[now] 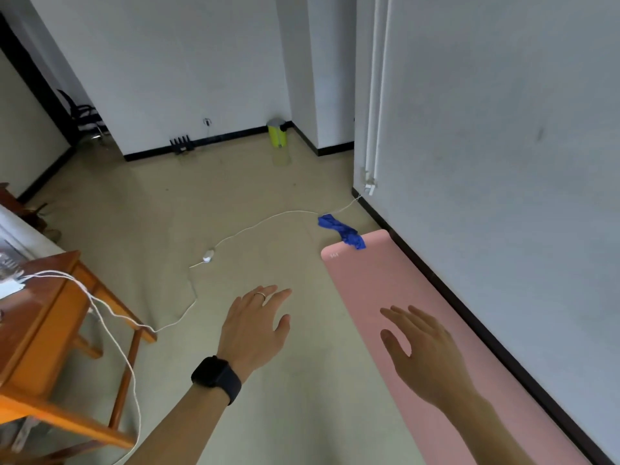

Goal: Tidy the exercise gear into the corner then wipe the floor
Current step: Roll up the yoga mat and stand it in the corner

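A pink exercise mat (362,280) lies flat on the floor along the right wall. A crumpled blue cloth (342,230) rests at the mat's far end, partly on its corner. My left hand (256,325), with a ring and a black watch on the wrist, hovers open over the bare floor left of the mat. My right hand (419,350) is held open above the middle of the mat, fingers spread. Neither hand holds anything.
A wooden table (43,330) stands at the left with white cables (110,317) hanging off it. A white cord with a switch (208,256) runs across the floor to the wall. A yellow-green bin (277,133) and a black rack (181,145) stand at the far wall.
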Demonstrator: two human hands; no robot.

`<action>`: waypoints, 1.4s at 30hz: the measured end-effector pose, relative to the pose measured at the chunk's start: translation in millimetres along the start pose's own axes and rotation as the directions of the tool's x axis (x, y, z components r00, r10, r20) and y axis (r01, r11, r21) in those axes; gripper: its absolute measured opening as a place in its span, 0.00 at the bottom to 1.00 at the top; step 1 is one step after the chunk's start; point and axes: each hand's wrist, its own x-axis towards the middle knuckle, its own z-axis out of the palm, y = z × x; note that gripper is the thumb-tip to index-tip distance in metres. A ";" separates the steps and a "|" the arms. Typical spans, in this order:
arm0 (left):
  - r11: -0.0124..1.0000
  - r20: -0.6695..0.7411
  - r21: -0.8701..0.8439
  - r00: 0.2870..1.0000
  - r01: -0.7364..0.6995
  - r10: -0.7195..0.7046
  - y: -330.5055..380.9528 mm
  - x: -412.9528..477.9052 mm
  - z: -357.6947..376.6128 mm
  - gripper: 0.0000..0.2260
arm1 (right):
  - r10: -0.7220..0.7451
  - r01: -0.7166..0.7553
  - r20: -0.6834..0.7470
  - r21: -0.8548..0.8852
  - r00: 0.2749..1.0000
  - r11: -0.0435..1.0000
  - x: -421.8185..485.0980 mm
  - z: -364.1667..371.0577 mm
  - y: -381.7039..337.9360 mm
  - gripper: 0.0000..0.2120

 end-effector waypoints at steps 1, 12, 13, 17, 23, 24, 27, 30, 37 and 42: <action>1.000 0.009 0.008 1.000 0.000 0.000 -9.0 24.0 1.3 0.22 | -0.003 0.003 0.000 -0.001 1.000 1.000 28.1 5.5 -1.9 0.25; 1.000 0.060 -0.001 0.998 0.001 -0.001 -97.2 261.6 43.7 0.22 | 0.021 -0.021 0.006 -0.015 1.000 1.000 274.8 70.8 -5.5 0.18; 1.000 0.071 0.001 0.997 -0.005 0.005 -105.1 283.1 51.3 0.22 | 0.024 -0.024 0.003 -0.017 1.000 1.000 295.1 79.8 -3.8 0.18; 0.999 0.112 0.000 0.992 -0.054 0.053 -139.3 376.4 80.8 0.22 | 0.073 -0.071 0.027 -0.055 0.997 0.996 375.3 116.4 -4.7 0.19; 0.988 0.200 -0.033 0.968 -0.152 0.155 -159.8 521.3 114.8 0.22 | 0.214 -0.204 0.093 -0.107 0.972 0.973 481.6 154.1 4.3 0.20; 0.986 0.222 -0.039 0.961 -0.163 0.167 -160.6 543.3 120.9 0.22 | 0.235 -0.224 0.105 -0.113 0.966 0.968 497.9 160.2 6.6 0.21; 0.979 0.283 -0.027 0.938 -0.204 0.203 -164.1 603.3 142.6 0.22 | 0.297 -0.285 0.133 -0.101 0.946 0.953 540.8 180.6 17.2 0.21; 0.974 0.356 -0.010 0.909 -0.227 0.216 -166.5 665.2 172.2 0.23 | 0.353 -0.344 0.165 -0.085 0.921 0.935 588.3 204.0 35.2 0.21; 0.955 0.471 0.062 0.852 -0.290 0.228 -163.2 813.1 259.1 0.22 | 0.408 -0.398 0.253 -0.094 0.877 0.913 716.0 266.3 105.6 0.23; 0.947 0.555 0.106 0.809 -0.302 0.196 -169.4 908.2 333.8 0.22 | 0.453 -0.456 0.316 -0.069 0.834 0.887 798.3 320.3 156.7 0.23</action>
